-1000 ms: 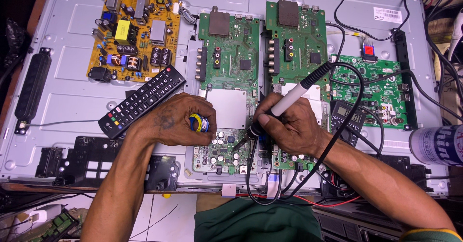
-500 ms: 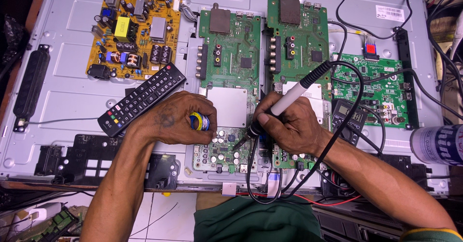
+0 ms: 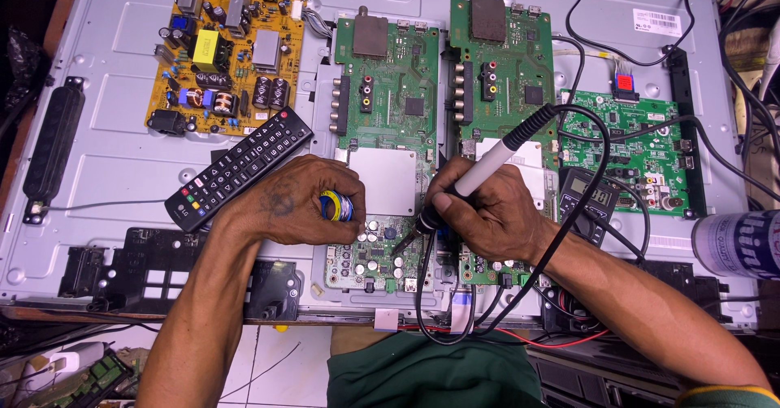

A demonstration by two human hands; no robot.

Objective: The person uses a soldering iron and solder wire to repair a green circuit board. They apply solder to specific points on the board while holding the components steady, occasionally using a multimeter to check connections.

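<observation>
Your left hand is curled shut round a small solder spool, blue and yellow; fingers wrapped over it, thumb side facing right; the hand rests on the near part of the left green board, just above its capacitor section. Your right hand grips the iron pen-style, fingers closed on the white handle near its dark collar; handle tilts up and to the right, black grip end at the far right; tip points down-left and sits at the capacitor section, btwn both hands; can't tell if it touches a joint. The iron's black cable loops right, then back near past your right wrist.

Remote, black, lies diagonal just left of your left hand, touching or nearly touching the knuckles; can't tell which. Yellow power board sits far left on the grey metal panel. A 2nd green board is right of the first; your right hand covers its near end. A 3rd green board lies further right. Meter w/ small display sits just right of your right hand, partly under the cable. A spray can lies at the right edge. Black speaker bar runs along the panel's left edge.
</observation>
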